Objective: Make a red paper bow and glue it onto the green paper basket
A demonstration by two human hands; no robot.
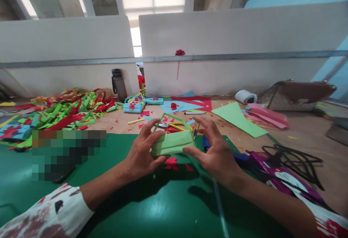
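Above the glossy green mat (152, 210), near the centre of my head view, I see the green paper purse (174, 144): a folded box of matte paper with straight creases, a flat front flap and a thin strip handle rising in an angular loop. On the mat just below it in view lies a red paper flower (171, 163) with pointed petals. Beyond, on the brown bench (303, 131), I note pliers (178, 127), a smooth green sheet (240, 119) and, at left, a tangled heap of paper strips (70, 109). Open mat extends toward me between the forearms, crossed by a slender translucent stick (219, 209); the right forearm is near a purple power strip (288, 176). The left hand (144, 149) reaches inward, its fingers pinching the purse's left end. The right hand (216, 151) is arched, thumb against the lower right corner, fingers spread; I cannot tell whether they grip.
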